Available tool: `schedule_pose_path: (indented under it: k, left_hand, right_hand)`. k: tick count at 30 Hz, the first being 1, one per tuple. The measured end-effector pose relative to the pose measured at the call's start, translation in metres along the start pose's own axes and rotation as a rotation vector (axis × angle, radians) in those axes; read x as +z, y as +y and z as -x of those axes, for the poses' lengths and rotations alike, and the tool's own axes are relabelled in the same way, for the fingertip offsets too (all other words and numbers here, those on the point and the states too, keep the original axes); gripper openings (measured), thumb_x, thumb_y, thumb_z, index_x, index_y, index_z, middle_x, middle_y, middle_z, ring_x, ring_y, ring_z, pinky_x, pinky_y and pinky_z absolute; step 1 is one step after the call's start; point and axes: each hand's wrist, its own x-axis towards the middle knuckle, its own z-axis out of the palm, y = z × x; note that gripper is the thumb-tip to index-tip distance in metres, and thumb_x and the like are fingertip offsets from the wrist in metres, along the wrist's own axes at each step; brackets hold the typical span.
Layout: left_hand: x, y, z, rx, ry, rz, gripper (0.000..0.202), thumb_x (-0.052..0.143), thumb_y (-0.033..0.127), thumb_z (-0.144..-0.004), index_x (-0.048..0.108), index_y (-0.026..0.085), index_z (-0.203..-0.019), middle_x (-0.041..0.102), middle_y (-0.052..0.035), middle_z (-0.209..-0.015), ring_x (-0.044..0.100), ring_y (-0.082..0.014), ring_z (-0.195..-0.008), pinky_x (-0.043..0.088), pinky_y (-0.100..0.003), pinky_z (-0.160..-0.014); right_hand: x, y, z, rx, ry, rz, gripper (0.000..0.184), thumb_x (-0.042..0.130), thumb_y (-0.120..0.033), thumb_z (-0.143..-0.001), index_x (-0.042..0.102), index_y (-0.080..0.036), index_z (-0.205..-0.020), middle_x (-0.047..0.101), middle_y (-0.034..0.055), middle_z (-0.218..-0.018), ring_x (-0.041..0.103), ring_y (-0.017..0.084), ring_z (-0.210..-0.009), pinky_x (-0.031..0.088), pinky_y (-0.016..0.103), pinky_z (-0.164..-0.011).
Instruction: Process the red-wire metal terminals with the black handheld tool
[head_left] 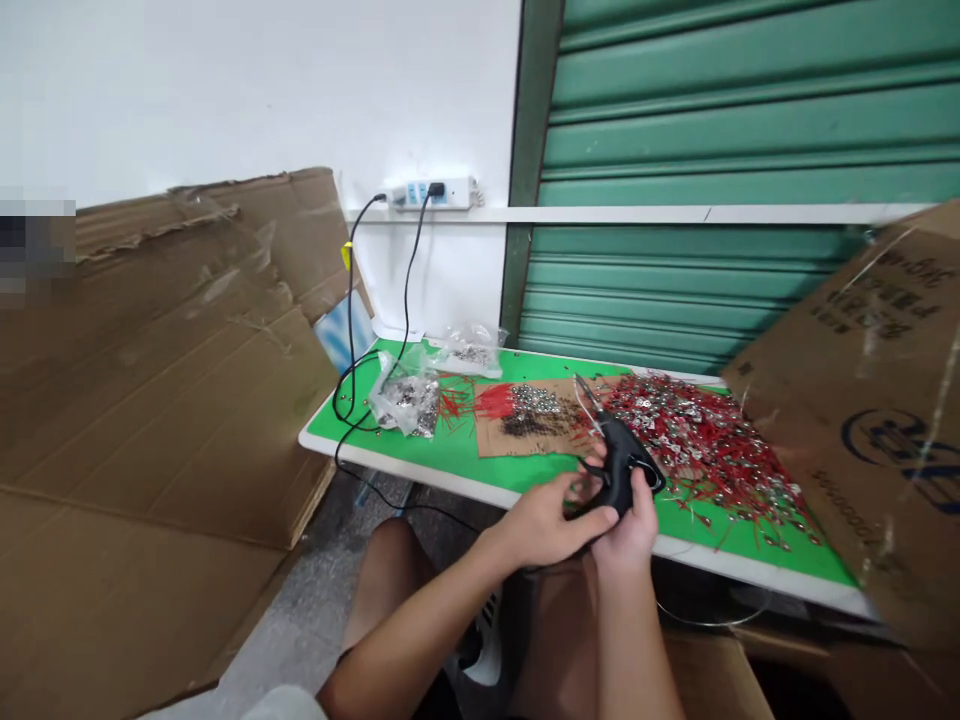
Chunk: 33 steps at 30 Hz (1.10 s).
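Note:
My right hand [628,528] is wrapped round the grip of a black pistol-shaped tool [619,455] whose metal tip points away over the table. My left hand [551,518] is closed against the tool's near side, its fingers pinched at the handle; whether they hold a small part I cannot make out. Both hands hover over the front edge of a green-topped table [450,450]. Just beyond the tool lies a large heap of red wires with metal terminals [705,445].
A cardboard sheet [517,420] on the table carries small metal parts. Clear bags of parts [409,398] lie at the left end. Black cords [352,330] run to a wall power strip [435,192]. Big cardboard panels stand left [165,370] and right [870,420]. A green roller shutter [712,130] is behind.

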Motion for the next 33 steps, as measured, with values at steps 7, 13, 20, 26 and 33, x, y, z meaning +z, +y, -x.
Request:
schedule_pose_path:
  k: [7,13,20,26,33]
  left_hand:
    - [0.008,0.008,0.008,0.027,0.040,-0.110,0.025,0.054,0.039,-0.092,0.062,0.017,-0.100,0.069,-0.0076,-0.097,0.062,-0.0199,-0.086,0.049,-0.030,-0.079]
    - [0.001,0.004,0.012,0.004,0.135,-0.076,0.023,0.051,0.039,-0.094,0.055,0.018,-0.103,0.064,-0.0039,-0.089,0.058,-0.0165,-0.080,0.045,-0.027,-0.073]
    - [-0.005,-0.010,0.020,-0.026,0.138,-0.096,0.023,0.053,0.041,-0.094,0.055,0.018,-0.097,0.059,-0.0003,-0.082,0.052,-0.0139,-0.075,0.040,-0.024,-0.069]
    - [-0.015,-0.031,0.015,-0.001,0.213,-0.149,0.025,0.053,0.042,-0.092,0.055,0.017,-0.095,0.059,-0.0014,-0.082,0.053,-0.0151,-0.076,0.040,-0.025,-0.070]
    - [-0.028,-0.051,-0.001,0.026,0.280,-0.179,0.025,0.055,0.038,-0.091,0.058,0.015,-0.100,0.064,-0.0045,-0.092,0.057,-0.0163,-0.082,0.043,-0.026,-0.076]
  right_hand:
    - [0.013,0.003,0.020,-0.029,-0.051,0.092,0.047,0.066,-0.066,-0.074,0.074,-0.024,-0.095,0.073,0.0049,-0.110,0.063,0.025,-0.114,0.050,0.036,-0.097]
    - [-0.010,0.010,0.076,0.101,-0.009,-0.115,0.060,0.058,-0.072,-0.078,0.070,-0.026,-0.115,0.068,0.0074,-0.124,0.060,0.025,-0.121,0.051,0.042,-0.100]
    - [-0.066,-0.002,0.088,0.092,0.328,-0.233,0.048,0.058,-0.060,-0.081,0.073,-0.020,-0.104,0.070,0.0100,-0.118,0.068,0.019,-0.094,0.059,0.030,-0.073]
    - [-0.081,-0.030,0.065,-0.156,0.401,0.013,0.024,0.068,-0.041,-0.074,0.072,-0.021,-0.088,0.071,0.0052,-0.086,0.064,0.016,-0.069,0.055,0.029,-0.060]
    - [-0.044,-0.110,0.037,-0.372,0.502,0.404,0.031,0.059,-0.046,-0.075,0.061,-0.017,-0.067,0.061,0.0049,-0.061,0.049,0.016,-0.041,0.036,0.030,-0.040]
